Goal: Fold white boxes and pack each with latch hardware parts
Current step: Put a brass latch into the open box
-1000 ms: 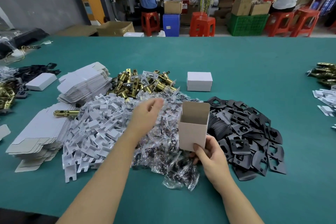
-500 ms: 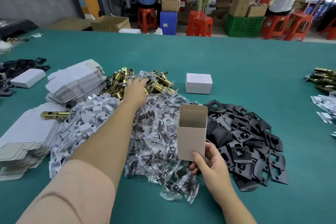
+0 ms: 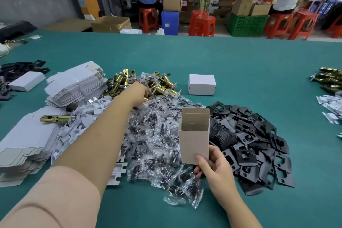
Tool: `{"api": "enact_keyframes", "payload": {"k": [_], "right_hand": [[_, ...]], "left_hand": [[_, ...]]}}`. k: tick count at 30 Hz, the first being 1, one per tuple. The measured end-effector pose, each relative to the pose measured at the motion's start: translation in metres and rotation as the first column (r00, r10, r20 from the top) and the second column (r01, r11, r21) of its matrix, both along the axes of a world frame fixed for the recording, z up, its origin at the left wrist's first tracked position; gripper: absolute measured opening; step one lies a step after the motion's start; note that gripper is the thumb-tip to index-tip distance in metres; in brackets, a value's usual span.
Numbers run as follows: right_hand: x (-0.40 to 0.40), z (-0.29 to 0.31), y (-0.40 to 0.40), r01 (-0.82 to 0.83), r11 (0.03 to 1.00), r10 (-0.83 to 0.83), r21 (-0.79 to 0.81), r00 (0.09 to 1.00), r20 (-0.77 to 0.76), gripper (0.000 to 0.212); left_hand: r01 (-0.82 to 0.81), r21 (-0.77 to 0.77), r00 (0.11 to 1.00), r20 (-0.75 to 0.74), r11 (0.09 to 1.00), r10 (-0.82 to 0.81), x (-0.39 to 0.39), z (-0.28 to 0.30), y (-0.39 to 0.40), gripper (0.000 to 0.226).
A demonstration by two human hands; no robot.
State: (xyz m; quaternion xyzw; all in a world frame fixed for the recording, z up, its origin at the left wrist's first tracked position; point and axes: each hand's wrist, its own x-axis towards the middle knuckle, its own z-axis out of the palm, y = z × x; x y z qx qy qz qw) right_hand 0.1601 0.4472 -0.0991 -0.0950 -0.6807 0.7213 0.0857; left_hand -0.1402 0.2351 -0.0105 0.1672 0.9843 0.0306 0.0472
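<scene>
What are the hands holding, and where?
The right hand holds the open box by its bottom end. The left hand reaches into the brass latches; its grip is hidden.

Wearer's arms, seen from the head camera. The left arm carried a short sleeve (image 3: 55,196) of plain, pale peach fabric that ended above the elbow; its hem ran as a soft curved edge with no cuff, print or stitching that could be made out. Below the hem the forearm was bare down to the left hand (image 3: 137,92). The right forearm was bare over all its visible length, and no sleeve showed on that side. The right hand (image 3: 215,169) bore no glove, ring, watch or band; its nails were short and unpainted.
</scene>
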Motion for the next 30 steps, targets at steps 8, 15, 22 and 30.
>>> {"api": "enact_keyframes", "payload": {"k": [8, 15, 22, 30], "right_hand": [[0.000, 0.002, 0.000, 0.000, 1.000, 0.000, -0.007, 1.000, 0.006, 0.021], [-0.001, -0.001, 0.001, -0.010, 1.000, 0.010, -0.003, 1.000, 0.000, 0.021], [-0.002, -0.006, 0.003, -0.018, 1.000, 0.018, -0.011, 1.000, -0.016, 0.022], [-0.002, -0.004, 0.003, -0.014, 1.000, 0.013, -0.012, 0.999, -0.048, 0.029]], "left_hand": [[-0.051, -0.087, 0.989, -0.146, 0.995, 0.038, 0.008, -0.006, -0.004, 0.021], [0.002, -0.077, 0.994, 0.110, 0.997, 0.006, 0.009, -0.004, -0.001, 0.052], [0.000, -0.283, 0.962, -0.260, 0.959, -0.077, 0.008, 0.009, -0.004, 0.022], [-0.127, 0.139, 0.822, -0.540, 0.982, 0.183, 0.036, 0.062, -0.028, 0.020]]}}
